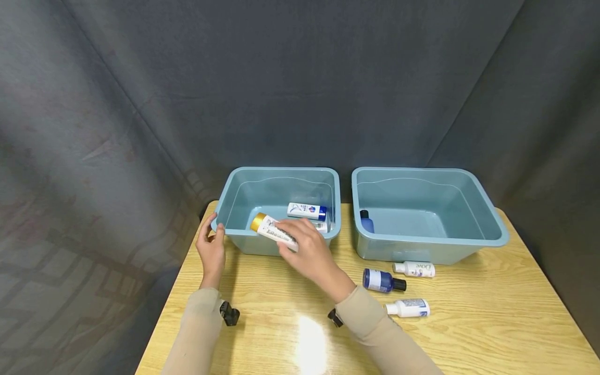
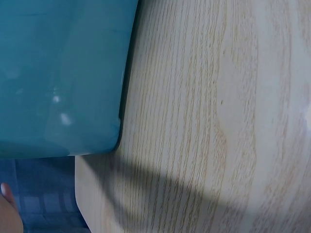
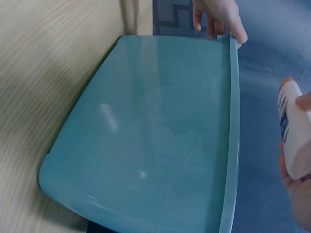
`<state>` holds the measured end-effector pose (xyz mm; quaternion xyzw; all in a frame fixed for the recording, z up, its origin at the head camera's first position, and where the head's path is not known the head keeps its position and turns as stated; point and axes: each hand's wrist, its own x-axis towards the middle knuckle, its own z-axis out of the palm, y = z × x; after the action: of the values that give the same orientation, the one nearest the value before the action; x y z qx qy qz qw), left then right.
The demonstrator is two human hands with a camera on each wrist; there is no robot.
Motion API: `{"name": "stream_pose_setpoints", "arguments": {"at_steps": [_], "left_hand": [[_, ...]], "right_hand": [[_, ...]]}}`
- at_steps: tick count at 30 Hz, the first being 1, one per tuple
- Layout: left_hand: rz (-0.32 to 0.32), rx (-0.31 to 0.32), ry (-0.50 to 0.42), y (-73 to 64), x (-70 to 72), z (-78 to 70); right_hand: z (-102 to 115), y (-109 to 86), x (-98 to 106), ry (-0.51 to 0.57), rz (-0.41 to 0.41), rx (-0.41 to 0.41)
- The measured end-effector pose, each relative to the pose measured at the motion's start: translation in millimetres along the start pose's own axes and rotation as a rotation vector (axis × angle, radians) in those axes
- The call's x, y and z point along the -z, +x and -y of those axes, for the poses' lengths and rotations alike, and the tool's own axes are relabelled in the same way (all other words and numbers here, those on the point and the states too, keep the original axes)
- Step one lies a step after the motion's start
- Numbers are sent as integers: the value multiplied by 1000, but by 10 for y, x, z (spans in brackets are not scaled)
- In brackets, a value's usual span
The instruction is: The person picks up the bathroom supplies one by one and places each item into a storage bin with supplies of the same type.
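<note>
One gold-capped bottle tilts in the right fingers above a bin.

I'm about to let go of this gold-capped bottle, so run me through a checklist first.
1. Right hand grips the gold-capped bottle: ok.
2. Left hand holds the left bin by its rim: ok.
3. Whole bottle over the opening: cannot tell; it overlaps the front rim in the head view.
4. Room in the bin: ok, left of the blue-capped bottle.
5. Table cleared: not ok; three bottles lie before the right bin.
</note>
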<state>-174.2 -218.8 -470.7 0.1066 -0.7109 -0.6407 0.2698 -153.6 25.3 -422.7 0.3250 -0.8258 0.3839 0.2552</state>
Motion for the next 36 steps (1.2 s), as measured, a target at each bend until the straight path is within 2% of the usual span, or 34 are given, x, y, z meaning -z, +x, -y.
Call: {"name": "stream_pose_setpoints", "arguments": {"at_steps": [16, 21, 36], "left_hand": [[1, -12, 5, 5, 10, -11], [2, -9, 3, 10, 7, -15], [10, -19, -15, 2, 7, -25]], "right_hand": [[-77, 169, 54, -24, 60, 15], [-104, 213, 66, -20, 105, -15], [-221, 271, 2, -24, 153, -93]]}}
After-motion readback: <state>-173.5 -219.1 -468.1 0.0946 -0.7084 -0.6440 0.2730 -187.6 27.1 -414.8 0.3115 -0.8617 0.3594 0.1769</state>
